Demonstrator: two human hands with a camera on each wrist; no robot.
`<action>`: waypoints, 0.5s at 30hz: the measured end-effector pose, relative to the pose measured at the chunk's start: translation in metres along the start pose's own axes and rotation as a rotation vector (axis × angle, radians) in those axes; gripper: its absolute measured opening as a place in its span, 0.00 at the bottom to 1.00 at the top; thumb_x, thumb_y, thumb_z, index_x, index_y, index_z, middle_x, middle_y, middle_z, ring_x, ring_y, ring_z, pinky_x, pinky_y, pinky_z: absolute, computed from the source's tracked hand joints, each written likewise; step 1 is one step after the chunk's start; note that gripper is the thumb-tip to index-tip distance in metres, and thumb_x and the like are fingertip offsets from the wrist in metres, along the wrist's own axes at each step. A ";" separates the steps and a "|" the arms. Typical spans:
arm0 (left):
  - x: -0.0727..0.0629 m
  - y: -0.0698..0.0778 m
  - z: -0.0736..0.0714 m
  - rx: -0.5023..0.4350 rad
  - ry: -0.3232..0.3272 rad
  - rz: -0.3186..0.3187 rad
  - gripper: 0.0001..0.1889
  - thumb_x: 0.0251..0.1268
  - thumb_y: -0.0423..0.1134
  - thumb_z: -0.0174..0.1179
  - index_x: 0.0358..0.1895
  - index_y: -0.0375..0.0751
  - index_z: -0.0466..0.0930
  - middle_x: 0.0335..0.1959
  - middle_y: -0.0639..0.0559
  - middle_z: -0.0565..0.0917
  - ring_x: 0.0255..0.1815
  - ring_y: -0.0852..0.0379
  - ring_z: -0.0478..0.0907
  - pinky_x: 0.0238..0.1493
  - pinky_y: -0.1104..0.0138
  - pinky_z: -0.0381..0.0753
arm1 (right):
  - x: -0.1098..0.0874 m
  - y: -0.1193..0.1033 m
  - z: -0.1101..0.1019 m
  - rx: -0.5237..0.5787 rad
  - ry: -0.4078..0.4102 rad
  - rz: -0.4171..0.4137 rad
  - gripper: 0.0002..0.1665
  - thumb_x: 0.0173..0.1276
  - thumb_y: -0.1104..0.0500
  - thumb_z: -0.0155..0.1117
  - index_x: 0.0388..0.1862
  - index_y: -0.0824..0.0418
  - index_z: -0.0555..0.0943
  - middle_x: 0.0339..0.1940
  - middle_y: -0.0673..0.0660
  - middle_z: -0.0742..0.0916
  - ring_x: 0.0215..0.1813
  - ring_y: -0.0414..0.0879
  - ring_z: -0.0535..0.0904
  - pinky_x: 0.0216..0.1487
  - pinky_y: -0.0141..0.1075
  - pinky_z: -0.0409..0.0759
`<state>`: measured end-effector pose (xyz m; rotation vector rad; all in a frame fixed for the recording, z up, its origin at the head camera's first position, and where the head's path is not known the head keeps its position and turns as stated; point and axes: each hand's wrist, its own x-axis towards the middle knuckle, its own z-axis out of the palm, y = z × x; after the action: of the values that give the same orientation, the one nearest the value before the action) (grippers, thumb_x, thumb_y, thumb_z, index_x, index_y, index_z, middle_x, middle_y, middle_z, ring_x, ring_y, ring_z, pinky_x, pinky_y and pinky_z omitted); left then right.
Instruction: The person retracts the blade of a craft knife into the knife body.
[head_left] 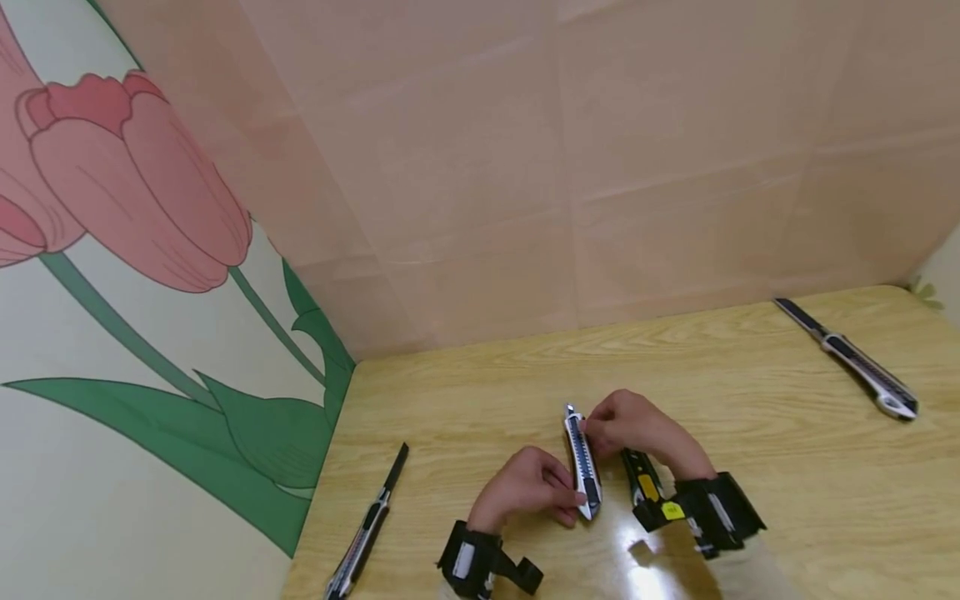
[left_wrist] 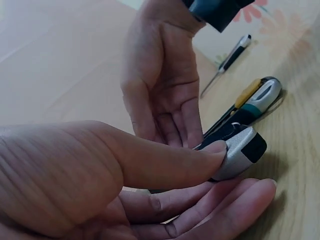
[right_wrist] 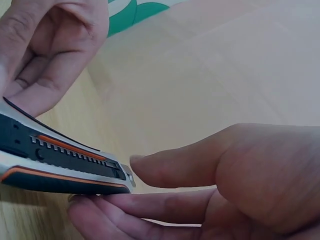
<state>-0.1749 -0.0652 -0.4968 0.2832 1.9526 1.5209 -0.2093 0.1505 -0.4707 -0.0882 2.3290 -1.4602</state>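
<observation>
Along the left side of the head view, a mural of pink tulips with green leaves (head_left: 150, 183) covers a white wall, and to its right a creased pinkish-brown sheet (head_left: 525, 167) fills the upper frame. At the lower left, a slim silver-and-black utility knife with a dark blade extended (head_left: 371, 525) lies slanted on the pale wood-grain table (head_left: 465, 392), its blade pointing up and rightward.

Right of it, below centre, is the left hand (head_left: 528, 487), with a black wrist mount (head_left: 468, 558) strapped behind it. Its thumb and bent fingers pinch the lower end of a silver-and-black utility knife with thin orange trim (head_left: 581, 467), which stands lengthwise between the two hands, just below the middle of the frame. The right hand (head_left: 641, 425) has its fingertips at the knife's upper end, thumb and fingers close together; whether they grip it I cannot tell.

Partly hidden beneath the right hand lies a black-and-yellow utility knife (head_left: 647, 485), near a second black wrist mount (head_left: 720, 508). Well apart, toward the right edge, a large silver-and-black knife (head_left: 862, 367) lies diagonally, its long dark blade pointing to the upper left.
</observation>
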 end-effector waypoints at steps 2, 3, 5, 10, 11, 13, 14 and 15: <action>0.000 -0.001 0.002 0.016 0.006 -0.006 0.05 0.60 0.29 0.72 0.30 0.33 0.85 0.22 0.41 0.87 0.21 0.49 0.87 0.27 0.59 0.88 | 0.001 0.002 0.000 -0.006 0.001 0.008 0.14 0.74 0.61 0.63 0.42 0.75 0.85 0.31 0.60 0.89 0.33 0.52 0.88 0.38 0.46 0.88; 0.000 -0.001 0.003 0.026 0.012 -0.005 0.05 0.60 0.29 0.72 0.30 0.33 0.86 0.22 0.41 0.87 0.20 0.49 0.87 0.26 0.60 0.88 | 0.001 0.003 0.001 -0.007 0.004 0.016 0.14 0.74 0.62 0.63 0.41 0.75 0.85 0.31 0.60 0.89 0.33 0.53 0.88 0.37 0.46 0.88; -0.001 -0.001 0.005 0.050 0.025 -0.002 0.05 0.59 0.29 0.73 0.29 0.34 0.86 0.21 0.42 0.87 0.20 0.50 0.86 0.25 0.60 0.88 | 0.002 0.004 0.002 -0.012 0.012 0.031 0.14 0.74 0.62 0.63 0.40 0.75 0.85 0.30 0.60 0.89 0.33 0.53 0.88 0.36 0.45 0.89; -0.001 0.000 0.010 0.098 0.062 -0.004 0.05 0.58 0.29 0.73 0.28 0.35 0.87 0.20 0.45 0.87 0.18 0.51 0.86 0.25 0.60 0.87 | 0.004 0.006 0.002 -0.029 0.017 0.055 0.13 0.75 0.63 0.62 0.39 0.75 0.85 0.31 0.61 0.88 0.33 0.54 0.88 0.35 0.45 0.89; -0.001 0.001 0.010 0.101 0.067 -0.006 0.05 0.58 0.29 0.74 0.28 0.35 0.87 0.19 0.45 0.87 0.18 0.51 0.86 0.24 0.59 0.87 | 0.004 0.006 0.001 -0.029 0.019 0.058 0.13 0.75 0.63 0.62 0.39 0.75 0.85 0.31 0.61 0.88 0.33 0.54 0.88 0.35 0.45 0.89; -0.001 0.001 0.012 0.114 0.074 -0.003 0.05 0.57 0.29 0.74 0.27 0.35 0.87 0.19 0.46 0.87 0.18 0.50 0.86 0.23 0.59 0.87 | 0.005 0.006 0.001 -0.035 0.020 0.059 0.14 0.75 0.63 0.62 0.39 0.76 0.85 0.30 0.62 0.88 0.32 0.54 0.88 0.34 0.45 0.89; -0.001 0.002 0.012 0.122 0.080 0.000 0.05 0.56 0.29 0.74 0.27 0.36 0.87 0.19 0.46 0.86 0.17 0.50 0.85 0.23 0.59 0.87 | 0.006 0.006 0.000 -0.039 0.022 0.061 0.14 0.75 0.63 0.61 0.39 0.76 0.85 0.30 0.62 0.88 0.32 0.54 0.88 0.34 0.44 0.89; -0.001 0.002 0.013 0.128 0.084 0.001 0.06 0.56 0.29 0.75 0.26 0.36 0.87 0.18 0.47 0.86 0.17 0.50 0.85 0.22 0.60 0.87 | 0.007 0.006 0.000 -0.042 0.028 0.067 0.14 0.75 0.63 0.62 0.39 0.75 0.85 0.30 0.62 0.88 0.32 0.54 0.89 0.34 0.44 0.89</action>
<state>-0.1671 -0.0550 -0.4958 0.2781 2.1206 1.4316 -0.2146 0.1515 -0.4775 -0.0015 2.3618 -1.3888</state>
